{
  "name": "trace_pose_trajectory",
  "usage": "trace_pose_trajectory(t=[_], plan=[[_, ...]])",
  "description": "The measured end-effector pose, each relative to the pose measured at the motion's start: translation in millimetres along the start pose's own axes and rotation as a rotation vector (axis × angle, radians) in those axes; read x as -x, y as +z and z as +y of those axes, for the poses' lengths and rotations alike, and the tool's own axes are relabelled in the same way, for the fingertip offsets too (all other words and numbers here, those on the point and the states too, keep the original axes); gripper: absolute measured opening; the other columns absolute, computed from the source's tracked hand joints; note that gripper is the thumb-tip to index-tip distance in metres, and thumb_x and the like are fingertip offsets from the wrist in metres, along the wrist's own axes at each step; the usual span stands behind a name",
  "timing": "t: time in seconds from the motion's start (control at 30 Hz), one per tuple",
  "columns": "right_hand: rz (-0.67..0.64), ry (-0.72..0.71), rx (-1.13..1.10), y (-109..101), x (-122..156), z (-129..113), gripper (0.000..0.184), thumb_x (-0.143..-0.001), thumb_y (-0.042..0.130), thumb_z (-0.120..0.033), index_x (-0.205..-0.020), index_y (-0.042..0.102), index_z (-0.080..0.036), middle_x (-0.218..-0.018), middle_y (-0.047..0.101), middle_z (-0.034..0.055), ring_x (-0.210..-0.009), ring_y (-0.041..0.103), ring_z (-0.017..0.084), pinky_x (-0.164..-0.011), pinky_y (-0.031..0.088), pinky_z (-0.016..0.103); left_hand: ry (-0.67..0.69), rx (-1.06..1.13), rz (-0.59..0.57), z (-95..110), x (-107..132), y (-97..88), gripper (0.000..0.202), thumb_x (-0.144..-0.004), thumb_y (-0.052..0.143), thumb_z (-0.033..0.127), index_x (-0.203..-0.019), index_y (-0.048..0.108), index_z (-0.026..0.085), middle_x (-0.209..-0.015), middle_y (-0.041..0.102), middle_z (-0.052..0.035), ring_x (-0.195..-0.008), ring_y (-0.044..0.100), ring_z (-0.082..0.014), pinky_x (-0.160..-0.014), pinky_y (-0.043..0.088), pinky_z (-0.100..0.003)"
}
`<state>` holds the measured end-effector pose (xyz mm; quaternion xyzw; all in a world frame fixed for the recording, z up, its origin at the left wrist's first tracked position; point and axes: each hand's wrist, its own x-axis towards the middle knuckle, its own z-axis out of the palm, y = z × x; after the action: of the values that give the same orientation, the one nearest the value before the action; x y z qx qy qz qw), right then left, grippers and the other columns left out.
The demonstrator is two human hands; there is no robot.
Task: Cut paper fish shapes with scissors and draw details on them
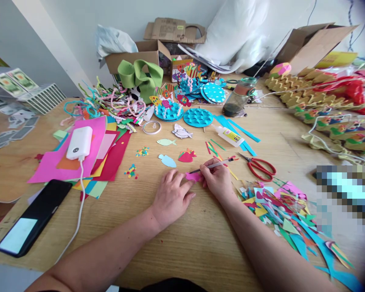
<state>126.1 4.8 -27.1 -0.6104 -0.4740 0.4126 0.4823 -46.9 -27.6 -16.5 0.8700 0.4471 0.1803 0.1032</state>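
My right hand (218, 181) grips a slim pen (214, 165), its tip against a small magenta paper cutout (194, 176), which looks fish-shaped. Flat on the table, fingers apart, my left hand (171, 198) touches the cutout's left side; part of the cutout is hidden by my fingers. Just beyond lie a red paper fish (187, 155), a light blue paper fish (167, 160), a pale green paper fish (166, 142) and a white paper fish with drawn outlines (181, 131). Tiny coloured paper dots (130, 171) form two small heaps to the left.
Red-handled scissors (261, 168) lie right of my right hand, above a pile of paper scraps (287, 213). A glue bottle (229, 136) rests farther back. Coloured sheets (109, 162), a white power bank (79, 142) with a cable, and a phone (33, 217) occupy the left.
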Motion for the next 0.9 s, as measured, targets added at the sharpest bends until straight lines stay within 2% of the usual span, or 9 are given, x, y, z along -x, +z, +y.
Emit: trace_pose_trajectory(t=[0.17,0.9], plan=[[-0.004,0.000,0.008,-0.8,1.0,0.0,0.016,-0.077,0.062,-0.029,-0.070,0.050,-0.022,-0.043,0.055,-0.0056,-0.029,0.049,0.011,-0.029,0.032,0.018,-0.005,0.001,0.003,0.0,-0.2,0.1,0.031,-0.089,0.062,0.035,-0.117,0.067,0.024,-0.123,0.059,-0.0088,-0.122,0.042,-0.0293,-0.105,0.041,-0.050],[-0.003,-0.013,0.004,-0.2,-0.9,4.6,0.022,-0.078,0.065,-0.038,-0.071,0.051,-0.022,-0.046,0.057,-0.0045,-0.030,0.050,0.012,-0.030,0.034,0.020,-0.001,-0.003,0.004,-0.9,0.7,0.2,0.031,-0.089,0.060,0.035,-0.118,0.066,0.025,-0.124,0.058,-0.0081,-0.122,0.042,-0.0295,-0.105,0.040,-0.050]])
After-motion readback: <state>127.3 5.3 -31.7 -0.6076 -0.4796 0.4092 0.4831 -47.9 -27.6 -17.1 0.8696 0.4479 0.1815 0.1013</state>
